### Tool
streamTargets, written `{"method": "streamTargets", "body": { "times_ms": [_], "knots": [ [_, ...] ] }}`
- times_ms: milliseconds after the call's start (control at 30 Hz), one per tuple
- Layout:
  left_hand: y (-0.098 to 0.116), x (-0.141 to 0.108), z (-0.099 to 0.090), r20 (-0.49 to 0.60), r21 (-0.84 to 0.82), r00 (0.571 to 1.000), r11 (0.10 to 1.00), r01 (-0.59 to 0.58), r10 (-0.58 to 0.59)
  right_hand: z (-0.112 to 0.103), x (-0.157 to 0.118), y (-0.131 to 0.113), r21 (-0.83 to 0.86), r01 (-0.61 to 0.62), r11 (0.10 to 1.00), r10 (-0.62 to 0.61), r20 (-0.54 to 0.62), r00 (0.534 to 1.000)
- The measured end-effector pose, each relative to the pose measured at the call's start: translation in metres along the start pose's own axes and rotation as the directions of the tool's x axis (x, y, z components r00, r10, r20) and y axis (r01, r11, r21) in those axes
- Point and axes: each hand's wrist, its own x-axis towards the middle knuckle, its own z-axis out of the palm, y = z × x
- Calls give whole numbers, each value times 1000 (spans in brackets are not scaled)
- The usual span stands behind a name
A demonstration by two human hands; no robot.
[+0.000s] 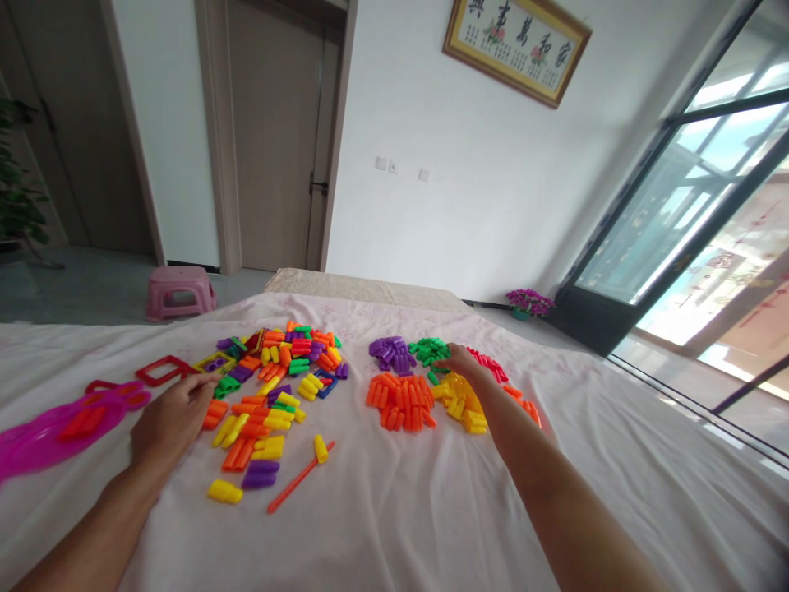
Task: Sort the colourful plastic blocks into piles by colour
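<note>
My left hand (171, 421) is over the left side of a mixed heap of plastic pieces (252, 423), with thumb and fingers drawn together. Green pieces (227, 386) lie by its fingertips; anything held there is too small to make out. My right hand (463, 366) reaches to the edge of a green pile (428, 351), fingers bent and close together, their grip partly hidden. Around it are sorted piles: purple (393, 354), orange (402, 401), yellow (457, 396) and red-pink (490, 365). More orange pieces (523, 404) show beyond my right forearm.
A toy hammer (301, 477) with a yellow head lies in front. At left are a pink translucent plastic item (58, 432), a red frame (161, 371) and a yellow frame (215, 363). A pale sheet (394, 510) covers the surface. A pink stool (180, 292) stands behind.
</note>
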Motion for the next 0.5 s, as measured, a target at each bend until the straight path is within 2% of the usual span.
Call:
{"method": "streamTargets", "body": {
  "times_ms": [167, 300, 433, 500],
  "knots": [
    [-1, 1, 2, 3, -14, 1000, 1000, 14, -14, -8, -2, 0, -67, -24, 997, 31, 92, 995],
    [-1, 1, 2, 2, -11, 1000, 1000, 9, -9, -18, -11, -4, -59, -2, 998, 6, 64, 998],
    [0, 0, 1, -15, -41, 1000, 999, -17, 16, -19, -36, -30, 6, 62, 998, -62, -21, 998],
    [0, -1, 1, -30, -60, 999, 998, -23, 21, -14, -62, -54, 100, 164, 981, -157, -70, 985]
  ]
}}
